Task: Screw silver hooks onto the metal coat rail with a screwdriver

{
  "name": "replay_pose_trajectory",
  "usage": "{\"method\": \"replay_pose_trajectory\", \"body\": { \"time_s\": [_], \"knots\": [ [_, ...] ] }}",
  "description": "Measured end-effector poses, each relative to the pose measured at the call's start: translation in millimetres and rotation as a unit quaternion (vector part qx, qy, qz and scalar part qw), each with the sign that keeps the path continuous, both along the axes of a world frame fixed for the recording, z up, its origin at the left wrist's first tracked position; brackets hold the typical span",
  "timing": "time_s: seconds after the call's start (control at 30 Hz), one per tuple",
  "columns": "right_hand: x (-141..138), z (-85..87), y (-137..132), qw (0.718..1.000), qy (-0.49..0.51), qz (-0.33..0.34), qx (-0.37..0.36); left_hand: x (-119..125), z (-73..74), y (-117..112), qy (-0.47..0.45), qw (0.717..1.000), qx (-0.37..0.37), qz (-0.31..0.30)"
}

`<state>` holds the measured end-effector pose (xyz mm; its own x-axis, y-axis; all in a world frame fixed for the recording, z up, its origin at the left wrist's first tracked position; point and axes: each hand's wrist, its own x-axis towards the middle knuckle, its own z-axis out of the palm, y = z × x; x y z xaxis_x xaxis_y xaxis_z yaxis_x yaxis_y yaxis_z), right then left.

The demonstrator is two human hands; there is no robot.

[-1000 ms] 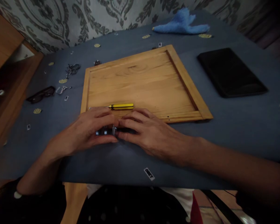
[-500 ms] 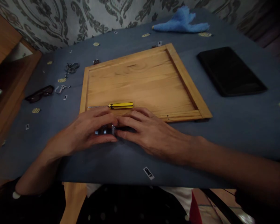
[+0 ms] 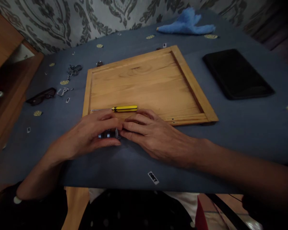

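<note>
Both my hands meet at the near left edge of a framed wooden panel (image 3: 139,86), which lies flat on the table. My left hand (image 3: 91,132) has its thumb and fingers curled round a small shiny metal fitting (image 3: 108,134), perhaps a cabinet hinge and partly hidden by the fingers. From the right, my right hand (image 3: 148,134) brings its closed fingertips against the fitting's right end. What those fingertips pinch is hidden. A yellow-and-black screwdriver (image 3: 124,108) rests on the panel just beyond my fingers, its shaft pointing left.
Loose metal fittings (image 3: 74,70) and another metal piece (image 3: 62,91) lie on the left, near dark glasses (image 3: 41,96). A black tablet (image 3: 237,75) lies to the right. A blue cloth (image 3: 188,24) sits at the back. Wooden furniture (image 3: 14,64) borders the left side.
My right fingertips have shifted very slightly around the end of the metal fitting. The panel and the screwdriver stay in place.
</note>
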<state>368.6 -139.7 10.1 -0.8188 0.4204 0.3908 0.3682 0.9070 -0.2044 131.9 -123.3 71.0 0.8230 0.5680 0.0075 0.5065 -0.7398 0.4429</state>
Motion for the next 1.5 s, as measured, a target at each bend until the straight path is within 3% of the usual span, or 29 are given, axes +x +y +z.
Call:
{"method": "replay_pose_trajectory", "body": {
  "time_s": [0.43,0.77,1.5],
  "knots": [
    [2.8,1.5,-0.1,0.999,-0.012,-0.002,0.043,-1.8,1.1,-2.5,-0.001,0.999,-0.021,0.038],
    [1.8,-4.1,-1.4,0.999,0.034,0.008,0.037,-2.0,-2.8,-2.5,-0.023,0.999,-0.019,0.031],
    [2.7,-4.2,-2.8,0.998,0.033,0.012,0.044,-3.5,-6.4,-3.8,-0.016,0.999,-0.013,0.037]
  ]
}}
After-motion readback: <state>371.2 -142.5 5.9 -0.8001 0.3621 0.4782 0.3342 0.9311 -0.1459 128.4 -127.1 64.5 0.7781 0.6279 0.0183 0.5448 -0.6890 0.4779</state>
